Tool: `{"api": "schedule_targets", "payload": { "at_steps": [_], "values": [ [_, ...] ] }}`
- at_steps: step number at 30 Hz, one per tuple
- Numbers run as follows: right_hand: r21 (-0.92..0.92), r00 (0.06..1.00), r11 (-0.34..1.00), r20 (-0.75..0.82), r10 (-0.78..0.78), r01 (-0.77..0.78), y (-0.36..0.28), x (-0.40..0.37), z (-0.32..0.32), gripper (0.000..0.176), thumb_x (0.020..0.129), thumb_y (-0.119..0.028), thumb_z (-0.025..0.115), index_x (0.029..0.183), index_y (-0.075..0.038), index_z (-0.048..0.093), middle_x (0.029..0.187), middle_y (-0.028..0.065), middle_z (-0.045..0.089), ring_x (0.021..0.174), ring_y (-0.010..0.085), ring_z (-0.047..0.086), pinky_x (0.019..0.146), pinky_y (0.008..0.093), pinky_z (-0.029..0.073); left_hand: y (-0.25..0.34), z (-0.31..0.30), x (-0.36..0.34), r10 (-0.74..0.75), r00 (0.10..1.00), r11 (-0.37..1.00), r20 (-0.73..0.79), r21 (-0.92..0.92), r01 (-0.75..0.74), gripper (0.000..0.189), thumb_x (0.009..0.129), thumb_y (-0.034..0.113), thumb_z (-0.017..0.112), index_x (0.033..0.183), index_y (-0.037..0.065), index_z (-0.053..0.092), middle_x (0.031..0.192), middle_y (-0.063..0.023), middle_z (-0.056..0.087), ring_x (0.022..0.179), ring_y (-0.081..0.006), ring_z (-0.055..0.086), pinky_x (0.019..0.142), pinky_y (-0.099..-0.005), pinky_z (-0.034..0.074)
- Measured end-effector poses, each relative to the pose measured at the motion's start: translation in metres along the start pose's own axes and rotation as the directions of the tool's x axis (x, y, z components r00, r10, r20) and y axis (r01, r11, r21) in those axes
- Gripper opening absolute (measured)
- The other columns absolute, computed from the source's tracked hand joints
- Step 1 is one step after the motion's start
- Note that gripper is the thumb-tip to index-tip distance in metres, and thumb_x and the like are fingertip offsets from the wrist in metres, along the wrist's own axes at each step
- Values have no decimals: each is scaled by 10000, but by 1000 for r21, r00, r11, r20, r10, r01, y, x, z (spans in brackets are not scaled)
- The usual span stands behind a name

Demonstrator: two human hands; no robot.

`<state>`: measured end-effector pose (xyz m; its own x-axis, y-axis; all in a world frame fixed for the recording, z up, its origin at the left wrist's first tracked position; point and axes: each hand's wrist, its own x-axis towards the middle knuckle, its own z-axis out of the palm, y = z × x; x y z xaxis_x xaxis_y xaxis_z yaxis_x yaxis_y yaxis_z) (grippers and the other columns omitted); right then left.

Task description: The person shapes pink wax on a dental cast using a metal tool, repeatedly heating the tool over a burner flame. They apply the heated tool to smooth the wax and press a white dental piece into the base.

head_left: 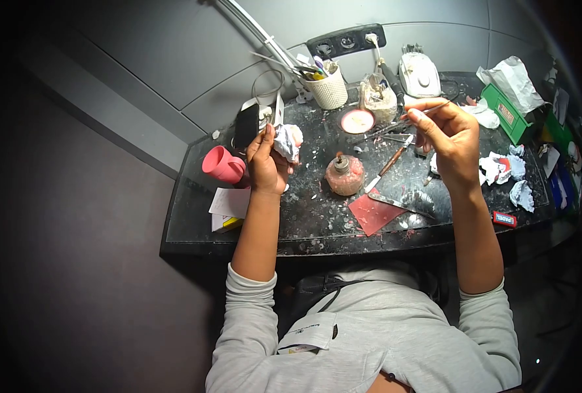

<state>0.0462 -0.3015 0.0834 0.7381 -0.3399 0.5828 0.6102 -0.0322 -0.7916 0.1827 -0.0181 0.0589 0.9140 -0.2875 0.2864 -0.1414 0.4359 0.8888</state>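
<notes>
My left hand (265,164) is closed around a whitish plaster piece (287,144) with pink, wax-like material on its right side, held up over the left part of the bench. My right hand (456,144) is raised on the other side, thumb and fingertips pinching a thin metal instrument (437,107). Between the hands stands a spirit burner (345,175) with pinkish contents. A wax knife (394,160) with a brown handle lies right of it. Nearer the front edge, a metal blade (399,204) rests partly over a pink wax sheet (369,217).
A pink mug (223,165) lies tipped at the left, near a dark phone (246,126). Behind stand a cream tool cup (328,88), a cloudy jar (379,103) and a white device (419,75). Plaster pieces (522,196) and a green box (504,114) are at the right.
</notes>
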Motion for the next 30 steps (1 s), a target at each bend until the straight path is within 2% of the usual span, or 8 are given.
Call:
{"api": "schedule_targets", "payload": {
  "at_steps": [3,5,11,18,20,21,23,30],
  "values": [
    [-8,1000,1000,2,12,-12,1,0,0,113,900,-76,711,970,12,712,718,8,663,574,37,560,486,175,388,1,-1,-1,-17,1000,1000,26,5,17,351,1022,340,519,903,34,641,731,-102,689,477,-148,611,362,-247,433],
    [-28,1000,1000,-6,7,-8,1,0,1,107,900,-74,710,972,6,713,702,2,656,570,33,553,483,171,374,1,-2,-1,-23,999,999,43,33,21,332,1020,346,517,1010,41,648,752,-92,668,510,-161,599,381,-243,415],
    [-14,1000,1000,-5,9,-9,4,0,1,107,899,-71,710,972,7,713,690,4,648,562,33,540,481,175,368,-2,-2,0,15,999,998,49,58,-18,320,1020,318,518,1033,28,652,763,-75,676,574,-132,621,447,-232,451],
    [4,1000,1000,6,10,-10,4,0,1,108,899,-63,707,969,20,708,702,12,648,572,34,540,503,180,406,-3,4,0,63,998,995,22,71,-64,311,1022,308,513,1060,30,647,763,-64,670,572,-122,608,454,-230,449],
    [13,1000,1000,11,20,-20,4,0,1,110,896,-61,710,962,28,706,713,15,651,576,36,541,514,184,424,3,3,-2,-20,998,1000,61,8,19,305,1029,267,498,878,35,625,732,-88,667,589,-155,635,481,-278,486],
    [14,1000,1000,11,19,-19,4,0,1,110,896,-61,710,962,28,706,713,15,651,576,36,541,514,184,424,2,1,-1,-19,998,1000,61,9,18,305,1029,267,498,878,35,625,732,-88,667,589,-155,635,481,-278,486],
    [14,1000,1000,7,15,-15,4,0,1,108,894,-61,713,953,30,706,716,16,652,576,38,542,514,185,427,0,-5,2,-55,990,991,127,-113,70,310,1032,300,493,876,58,608,714,-74,645,560,-150,605,455,-272,463],
    [-15,1000,1000,3,10,-10,4,0,2,114,895,-70,717,951,28,705,716,19,652,583,40,553,509,186,428,-5,-13,6,-51,985,962,163,-256,92,303,1030,336,501,892,77,576,701,-56,605,525,-145,551,415,-267,427]
  ]
}}
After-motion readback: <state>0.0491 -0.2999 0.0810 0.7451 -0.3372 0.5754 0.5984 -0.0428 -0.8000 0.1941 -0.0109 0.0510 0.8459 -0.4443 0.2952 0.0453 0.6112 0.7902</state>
